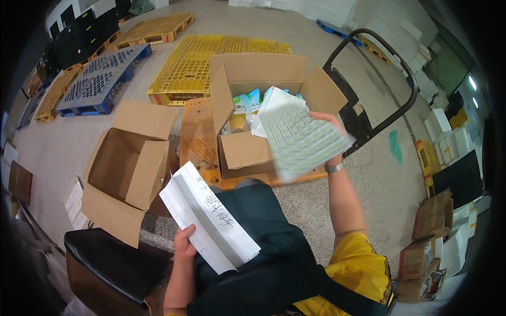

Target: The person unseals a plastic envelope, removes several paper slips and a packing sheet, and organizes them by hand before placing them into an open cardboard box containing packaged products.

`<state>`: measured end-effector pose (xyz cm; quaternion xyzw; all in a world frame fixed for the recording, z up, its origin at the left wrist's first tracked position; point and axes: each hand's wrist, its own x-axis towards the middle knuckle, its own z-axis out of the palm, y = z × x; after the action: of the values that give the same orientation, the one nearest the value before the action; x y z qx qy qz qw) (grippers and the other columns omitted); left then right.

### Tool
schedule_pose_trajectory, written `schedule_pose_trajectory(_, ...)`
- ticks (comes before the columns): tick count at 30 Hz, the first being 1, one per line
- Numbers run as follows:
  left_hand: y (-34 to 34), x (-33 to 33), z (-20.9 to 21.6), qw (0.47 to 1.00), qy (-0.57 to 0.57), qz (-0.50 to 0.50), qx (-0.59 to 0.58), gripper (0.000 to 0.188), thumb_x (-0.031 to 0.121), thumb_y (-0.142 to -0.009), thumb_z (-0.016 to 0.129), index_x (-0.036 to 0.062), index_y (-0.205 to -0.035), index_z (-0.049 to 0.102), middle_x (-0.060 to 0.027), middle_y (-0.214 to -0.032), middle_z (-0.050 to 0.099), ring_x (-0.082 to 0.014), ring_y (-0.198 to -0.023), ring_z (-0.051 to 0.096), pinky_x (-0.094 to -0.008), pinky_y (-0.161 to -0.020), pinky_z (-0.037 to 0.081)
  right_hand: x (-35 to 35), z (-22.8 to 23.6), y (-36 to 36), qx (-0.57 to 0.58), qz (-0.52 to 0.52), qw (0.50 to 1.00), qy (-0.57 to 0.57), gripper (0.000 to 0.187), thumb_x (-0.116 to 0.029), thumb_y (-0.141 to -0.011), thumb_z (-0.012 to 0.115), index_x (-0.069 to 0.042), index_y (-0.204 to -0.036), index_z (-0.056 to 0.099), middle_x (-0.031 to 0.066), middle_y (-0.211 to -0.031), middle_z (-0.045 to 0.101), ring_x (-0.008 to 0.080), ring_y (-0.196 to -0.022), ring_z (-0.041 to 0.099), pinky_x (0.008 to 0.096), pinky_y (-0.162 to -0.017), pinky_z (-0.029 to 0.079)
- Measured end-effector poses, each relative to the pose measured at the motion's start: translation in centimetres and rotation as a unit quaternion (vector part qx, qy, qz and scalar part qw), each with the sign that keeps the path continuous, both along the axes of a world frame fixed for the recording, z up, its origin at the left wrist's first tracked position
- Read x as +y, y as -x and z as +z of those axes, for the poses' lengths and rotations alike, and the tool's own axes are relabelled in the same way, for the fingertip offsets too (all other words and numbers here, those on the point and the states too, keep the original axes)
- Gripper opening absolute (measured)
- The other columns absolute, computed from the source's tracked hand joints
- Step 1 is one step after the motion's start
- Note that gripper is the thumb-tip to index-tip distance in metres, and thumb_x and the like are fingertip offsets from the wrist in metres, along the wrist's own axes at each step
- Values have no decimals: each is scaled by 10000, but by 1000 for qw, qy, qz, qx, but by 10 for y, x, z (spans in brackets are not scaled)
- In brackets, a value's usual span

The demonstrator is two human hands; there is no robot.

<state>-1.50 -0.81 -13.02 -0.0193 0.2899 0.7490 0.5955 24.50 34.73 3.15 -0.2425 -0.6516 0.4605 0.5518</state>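
My left hand grips the edge of some folded white paper sheets with black handwriting, above my dark apron. In my right hand is a pale green striped sheet, smeared by motion; it could be a sheet of labels. A white sheet shows behind it; whether I hold that one too I cannot tell. Both are over the right front of an open cardboard box. Inside the box several blue, white and yellow pouches are partly visible, the rest hidden by the sheets.
The box stands on an orange wooden platform beside a cart with a black handle. Left of it is an open, empty-looking carton. Yellow and blue pallets lie beyond. Cartons line the right side.
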Motion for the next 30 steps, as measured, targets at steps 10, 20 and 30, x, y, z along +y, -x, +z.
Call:
schedule_pose_trajectory(10,-4,2,19,999,-14,-30,25,617,77,-796,525,-36,-1353,286,-224,-1277,465,-391,-1169,465,-513,-1004,366,62,86,-25,-54,-245,961,-118,175,-149,-838,640,23,-855,616,-18,-653,576,46,-575,453,223,-521,378)
schedule_pose_trajectory(20,-6,1,28,998,-44,17,35,626,13,-797,517,4,-1375,276,-175,-1332,419,-364,-1236,398,-496,-1042,319,72,93,-22,-44,-111,989,82,184,-101,-843,602,53,-944,613,61,-833,652,90,-695,595,233,-626,470)
schedule_pose_trajectory(30,-35,0,57,997,-66,-4,-30,600,49,-809,475,-10,-1371,275,-189,-1334,423,-367,-1231,404,-496,-1049,303,70,83,-24,-54,-101,991,-67,76,-59,-841,597,-40,-901,639,-19,-764,624,40,-658,524,212,-575,415)
